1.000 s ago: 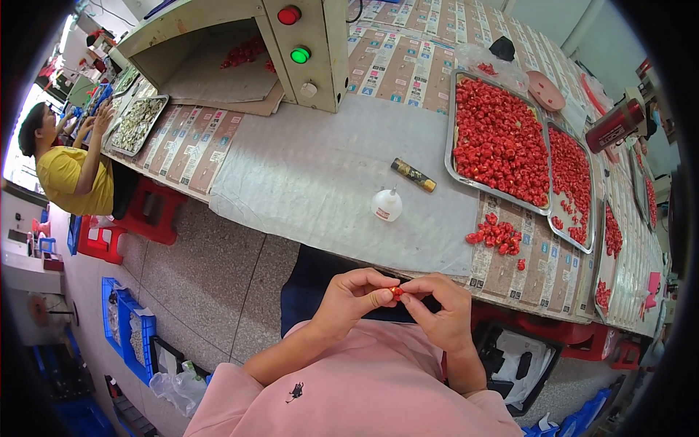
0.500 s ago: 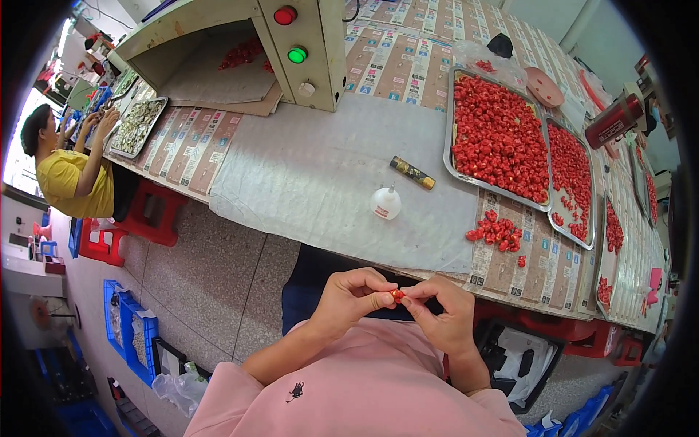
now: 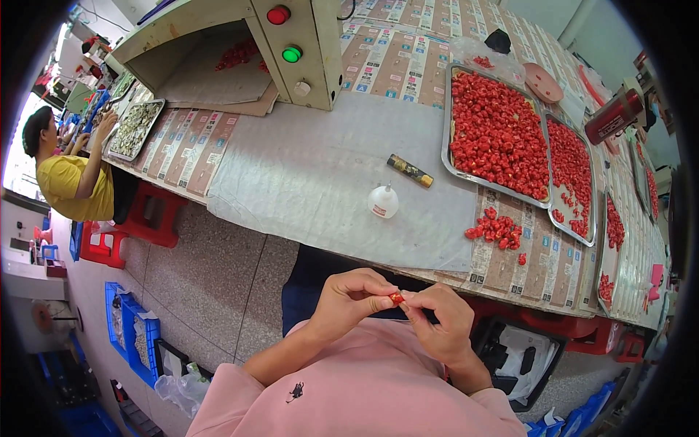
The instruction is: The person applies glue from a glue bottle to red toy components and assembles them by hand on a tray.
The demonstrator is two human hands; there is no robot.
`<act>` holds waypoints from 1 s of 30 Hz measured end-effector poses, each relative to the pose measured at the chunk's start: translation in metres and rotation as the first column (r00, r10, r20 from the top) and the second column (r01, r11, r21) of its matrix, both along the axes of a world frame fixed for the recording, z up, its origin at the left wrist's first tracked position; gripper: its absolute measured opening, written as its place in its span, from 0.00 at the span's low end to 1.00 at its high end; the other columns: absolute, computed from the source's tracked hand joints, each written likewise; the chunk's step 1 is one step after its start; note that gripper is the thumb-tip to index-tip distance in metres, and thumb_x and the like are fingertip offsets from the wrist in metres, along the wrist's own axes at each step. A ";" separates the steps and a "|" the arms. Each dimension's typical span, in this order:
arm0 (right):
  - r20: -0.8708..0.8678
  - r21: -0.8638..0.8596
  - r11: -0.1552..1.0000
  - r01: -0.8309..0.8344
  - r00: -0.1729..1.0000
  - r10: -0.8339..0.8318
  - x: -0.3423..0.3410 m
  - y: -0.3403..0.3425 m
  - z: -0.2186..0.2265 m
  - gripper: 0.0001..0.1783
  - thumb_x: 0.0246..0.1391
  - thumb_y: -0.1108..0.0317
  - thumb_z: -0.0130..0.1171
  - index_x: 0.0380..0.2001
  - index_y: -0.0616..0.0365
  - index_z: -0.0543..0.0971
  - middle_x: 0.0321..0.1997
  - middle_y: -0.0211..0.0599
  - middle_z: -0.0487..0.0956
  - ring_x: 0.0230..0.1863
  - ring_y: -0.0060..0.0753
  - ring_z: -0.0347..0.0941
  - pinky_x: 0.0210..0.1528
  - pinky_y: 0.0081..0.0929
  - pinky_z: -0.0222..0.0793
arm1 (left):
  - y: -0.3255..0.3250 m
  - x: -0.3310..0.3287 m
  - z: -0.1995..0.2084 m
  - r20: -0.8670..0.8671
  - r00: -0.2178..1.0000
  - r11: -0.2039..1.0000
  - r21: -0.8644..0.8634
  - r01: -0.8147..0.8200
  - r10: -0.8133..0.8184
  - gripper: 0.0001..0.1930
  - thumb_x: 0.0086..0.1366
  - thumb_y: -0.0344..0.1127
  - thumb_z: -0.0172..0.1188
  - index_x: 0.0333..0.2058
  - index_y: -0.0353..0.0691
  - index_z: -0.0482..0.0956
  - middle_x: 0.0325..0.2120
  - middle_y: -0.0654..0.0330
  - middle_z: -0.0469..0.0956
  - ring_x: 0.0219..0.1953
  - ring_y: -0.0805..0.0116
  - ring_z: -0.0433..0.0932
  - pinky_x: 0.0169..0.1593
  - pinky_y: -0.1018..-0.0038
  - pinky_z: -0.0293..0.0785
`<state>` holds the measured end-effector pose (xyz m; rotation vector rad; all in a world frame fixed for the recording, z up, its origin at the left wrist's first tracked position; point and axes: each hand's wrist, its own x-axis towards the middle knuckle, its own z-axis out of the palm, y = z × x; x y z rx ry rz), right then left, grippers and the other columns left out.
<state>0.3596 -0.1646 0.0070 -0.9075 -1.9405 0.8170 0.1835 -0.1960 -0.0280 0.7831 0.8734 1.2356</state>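
Close in front of my body, just off the table's near edge, a small shiny red piece with a yellowish spot (image 3: 396, 297) is held between both hands. My left hand (image 3: 348, 300) pinches it between thumb and forefinger. My right hand (image 3: 441, 317) is closed on its other side, thumb and fingertips pressed together. The fingers partly cover the piece, so its exact kind is unclear. Beyond my right hand lies a loose pile of similar red pieces (image 3: 496, 229) on the table. A small white squeeze bottle with a thin tip (image 3: 383, 202) stands on the grey sheet, near a black-and-gold tube (image 3: 410, 170).
Metal trays hold many red pieces: a large tray (image 3: 445, 116) and another tray (image 3: 563, 201) beside it. A beige machine (image 3: 313, 54) with red and green lights stands back left. A co-worker in yellow (image 3: 76, 178) sits far left. A blue crate (image 3: 131, 320) is on the floor.
The red piece has turned slightly between my fingers. My right hand's fingers have bent in more and shifted a little. The co-worker's hands at the left have also moved.
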 end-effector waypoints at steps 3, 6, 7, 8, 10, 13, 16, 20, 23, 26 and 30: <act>-0.007 0.009 1.000 -0.001 1.000 0.001 -0.001 0.000 0.001 0.09 0.39 0.81 0.65 0.27 0.60 0.77 0.26 0.38 0.79 0.25 0.31 0.74 0.27 0.22 0.68 | 0.000 0.000 0.001 -0.005 1.000 1.000 0.002 0.007 -0.007 0.08 0.53 0.19 0.62 0.33 0.35 0.81 0.33 0.57 0.78 0.36 0.71 0.78 0.41 0.80 0.76; -0.013 0.008 1.000 -0.008 1.000 0.008 0.000 0.000 0.000 0.09 0.39 0.81 0.65 0.27 0.60 0.77 0.26 0.38 0.79 0.25 0.31 0.74 0.27 0.22 0.68 | -0.001 0.000 -0.001 -0.008 1.000 1.000 0.006 0.010 -0.010 0.08 0.53 0.19 0.62 0.33 0.35 0.81 0.33 0.57 0.78 0.36 0.71 0.78 0.41 0.80 0.76; -0.014 0.008 1.000 -0.007 1.000 0.007 0.001 0.000 0.000 0.09 0.39 0.81 0.65 0.27 0.60 0.77 0.26 0.38 0.79 0.25 0.31 0.74 0.27 0.22 0.68 | -0.001 0.000 -0.001 -0.012 1.000 1.000 0.019 0.010 -0.009 0.08 0.53 0.19 0.62 0.33 0.35 0.81 0.33 0.57 0.78 0.36 0.71 0.78 0.40 0.80 0.76; -0.016 0.006 1.000 -0.010 1.000 0.010 0.001 0.000 -0.001 0.09 0.39 0.81 0.65 0.27 0.60 0.77 0.26 0.38 0.79 0.25 0.31 0.74 0.27 0.22 0.68 | -0.001 0.000 -0.001 -0.012 1.000 1.000 0.019 0.010 -0.009 0.08 0.53 0.19 0.62 0.33 0.35 0.81 0.33 0.57 0.78 0.36 0.71 0.78 0.40 0.80 0.76; -0.018 0.003 1.000 -0.013 1.000 0.013 0.002 -0.001 -0.001 0.09 0.39 0.81 0.65 0.27 0.60 0.77 0.26 0.38 0.79 0.24 0.31 0.74 0.27 0.22 0.68 | -0.001 0.001 0.001 0.010 1.000 1.000 -0.020 0.005 -0.005 0.08 0.54 0.19 0.62 0.33 0.35 0.81 0.33 0.57 0.78 0.36 0.71 0.78 0.40 0.80 0.76; -0.012 -0.018 1.000 -0.008 1.000 0.008 0.002 0.000 -0.001 0.09 0.39 0.81 0.65 0.26 0.60 0.77 0.26 0.38 0.79 0.24 0.31 0.74 0.27 0.22 0.68 | -0.002 0.001 -0.001 0.001 1.000 1.000 -0.008 0.011 -0.011 0.07 0.54 0.19 0.62 0.33 0.35 0.81 0.33 0.57 0.78 0.36 0.71 0.78 0.40 0.80 0.76; -0.032 0.015 1.000 -0.012 0.999 0.012 0.000 0.001 -0.002 0.11 0.37 0.82 0.63 0.27 0.59 0.77 0.24 0.35 0.78 0.22 0.32 0.72 0.23 0.22 0.66 | -0.002 0.001 0.000 -0.011 1.000 1.000 -0.012 0.011 -0.011 0.07 0.54 0.20 0.62 0.33 0.34 0.81 0.33 0.57 0.78 0.36 0.72 0.78 0.41 0.80 0.76; -0.040 -0.010 1.000 -0.007 0.999 0.007 0.000 0.001 -0.002 0.10 0.38 0.82 0.63 0.27 0.58 0.77 0.24 0.35 0.78 0.22 0.31 0.72 0.22 0.23 0.66 | -0.002 0.002 0.000 -0.012 1.000 1.000 -0.009 0.001 -0.001 0.07 0.54 0.20 0.62 0.33 0.34 0.81 0.33 0.57 0.78 0.36 0.72 0.78 0.40 0.80 0.76; -0.039 -0.023 1.000 -0.005 0.999 0.004 0.000 0.001 -0.001 0.09 0.38 0.81 0.63 0.27 0.58 0.77 0.23 0.35 0.78 0.21 0.31 0.72 0.22 0.23 0.66 | -0.002 0.002 0.001 0.011 1.000 1.000 -0.025 -0.002 0.002 0.07 0.54 0.20 0.62 0.33 0.34 0.81 0.33 0.57 0.78 0.36 0.72 0.78 0.40 0.80 0.76; -0.033 -0.026 1.000 -0.002 0.999 0.001 0.000 0.001 -0.002 0.09 0.39 0.81 0.63 0.26 0.58 0.77 0.23 0.35 0.77 0.21 0.31 0.72 0.23 0.23 0.66 | -0.003 0.002 0.000 -0.003 1.000 1.000 -0.025 0.002 -0.002 0.07 0.54 0.21 0.62 0.33 0.34 0.81 0.33 0.56 0.78 0.35 0.72 0.78 0.40 0.80 0.76; -0.009 -0.061 0.998 0.001 1.000 -0.002 0.002 0.000 0.000 0.08 0.39 0.79 0.65 0.25 0.60 0.77 0.24 0.36 0.78 0.23 0.29 0.74 0.26 0.20 0.67 | -0.003 0.002 0.000 0.003 1.000 1.000 -0.027 0.002 -0.002 0.06 0.54 0.21 0.62 0.33 0.34 0.81 0.33 0.57 0.78 0.35 0.72 0.78 0.40 0.80 0.76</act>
